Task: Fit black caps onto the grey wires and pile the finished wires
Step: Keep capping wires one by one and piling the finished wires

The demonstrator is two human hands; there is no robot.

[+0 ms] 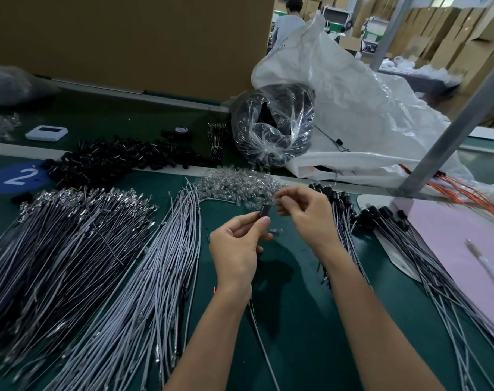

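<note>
Listing first the only legible mark: a white "2" on one blue disc (17, 176) at the far left of the green table (296, 320). Two hands at centre: left hand (237, 244) pinched one black cap (262, 213) between thumb and forefinger, one grey wire (258, 334) trailing below its wrist; right hand (305, 215) just beside it, fingertips drawn together, contents too blurred to tell. Two heaps of uncapped wires (70, 249) lay left; one capped pile (387, 238) right, reaching a pink sheet (466, 249). One heap of loose caps (121, 159) and one of clear pieces (234, 184) lay behind.
</note>
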